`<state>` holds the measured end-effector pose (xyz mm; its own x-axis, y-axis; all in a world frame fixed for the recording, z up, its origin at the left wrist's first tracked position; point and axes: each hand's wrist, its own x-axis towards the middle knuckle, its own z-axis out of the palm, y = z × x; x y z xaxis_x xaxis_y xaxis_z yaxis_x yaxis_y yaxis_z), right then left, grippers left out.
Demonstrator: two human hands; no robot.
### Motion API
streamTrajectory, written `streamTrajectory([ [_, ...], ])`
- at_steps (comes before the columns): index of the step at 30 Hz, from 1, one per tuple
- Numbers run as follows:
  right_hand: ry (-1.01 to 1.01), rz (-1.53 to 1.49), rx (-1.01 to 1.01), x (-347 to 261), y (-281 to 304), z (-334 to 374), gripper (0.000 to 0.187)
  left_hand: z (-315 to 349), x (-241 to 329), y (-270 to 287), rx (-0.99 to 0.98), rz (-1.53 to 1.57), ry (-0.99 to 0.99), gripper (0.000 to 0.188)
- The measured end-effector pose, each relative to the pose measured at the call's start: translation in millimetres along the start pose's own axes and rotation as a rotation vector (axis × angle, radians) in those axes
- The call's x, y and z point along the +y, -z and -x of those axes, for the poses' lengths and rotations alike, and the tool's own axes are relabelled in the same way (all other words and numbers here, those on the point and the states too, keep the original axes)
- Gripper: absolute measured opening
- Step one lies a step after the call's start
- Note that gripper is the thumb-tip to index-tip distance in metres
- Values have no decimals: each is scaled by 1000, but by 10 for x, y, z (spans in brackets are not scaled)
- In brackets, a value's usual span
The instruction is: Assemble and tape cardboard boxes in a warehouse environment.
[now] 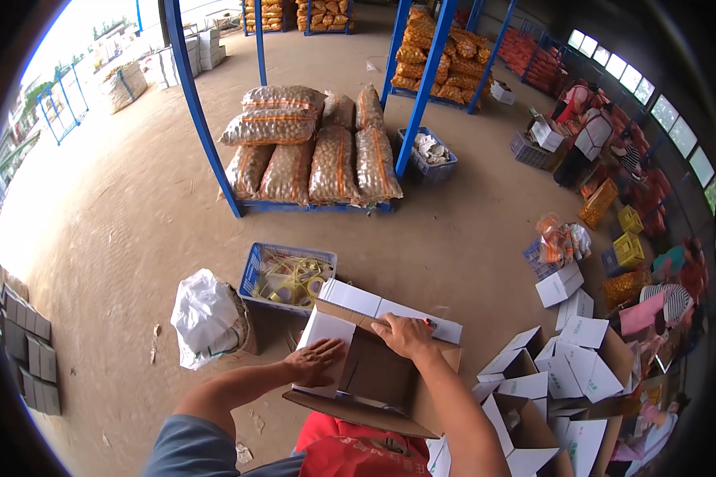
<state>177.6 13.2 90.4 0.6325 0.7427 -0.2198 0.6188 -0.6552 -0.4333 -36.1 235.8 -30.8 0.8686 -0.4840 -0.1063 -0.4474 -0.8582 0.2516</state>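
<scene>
"Brown floor [151, 238], with plump sacks [330, 159] on a blue rack [203, 111] at upper centre?"
"Yes. And at lower centre, an open cardboard box [379, 370], directly under both hands."
"Hands together?"
"Apart. Left hand [320, 363] spread flat on the white flap [334, 326] at the box's left; right hand [406, 335] curled at the far edge, beside a small red thing [429, 323]."
"Gripping firmly?"
"Cannot tell with the right."

Bright windows [630, 78] line one side above brown floor [135, 222].
</scene>
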Motion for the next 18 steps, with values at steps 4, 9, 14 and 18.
streamTrajectory([
  [4,175,-137,484,202,-186,409,51,-102,55,-103,135,170,15,74],
  [9,-312,-34,828,778,-18,1769,50,-154,81,-57,103,184,117,70],
  [14,-668,-483,40,569,-465,2110,62,-139,83,-118,111,214,116,66],
  [18,-469,77,-27,233,-833,1751,84,-199,29,-111,123,193,46,69],
])
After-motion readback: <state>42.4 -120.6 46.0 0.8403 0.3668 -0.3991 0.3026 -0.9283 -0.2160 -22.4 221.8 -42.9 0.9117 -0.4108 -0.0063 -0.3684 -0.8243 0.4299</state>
